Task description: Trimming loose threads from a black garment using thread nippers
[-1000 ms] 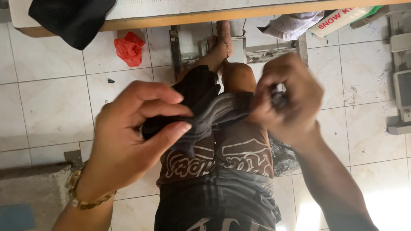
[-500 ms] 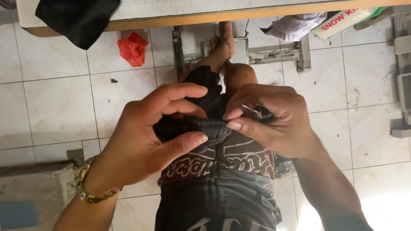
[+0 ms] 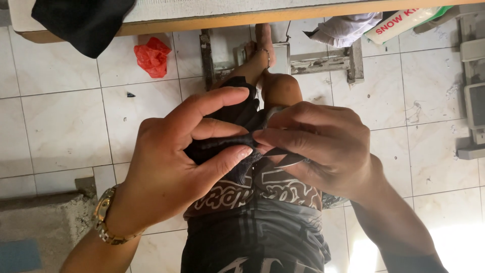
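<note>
Both hands have closed in on each other since a moment ago, and now they meet over the lap. Left hand (image 3: 174, 156) pinches a dark fabric piece (image 3: 222, 144) between thumb and fingers, the index finger arched above it. Right hand (image 3: 323, 146) is pressed together too, fingertips nipping the same cloth at its right end, and a slim silvery metal tool (image 3: 290, 161) pokes out from under those fingers; what kind of tool it is, I cannot tell.

That fabric is bunched into a soft, wrinkled roll, matte black, and its long axis runs left to right between the two grips, held above the knees. A loose dark tail of it hangs down just below the left thumb.

On the left wrist sits a gold-coloured link watch (image 3: 103, 217). Below the hands lie dark printed shorts (image 3: 252, 222). Beyond them, pale glossy floor tiles (image 3: 55, 126), a crumpled red plastic bag (image 3: 151, 56), and a wood-edged worktop (image 3: 227, 20) with black cloth (image 3: 81, 23) draped over its edge.
</note>
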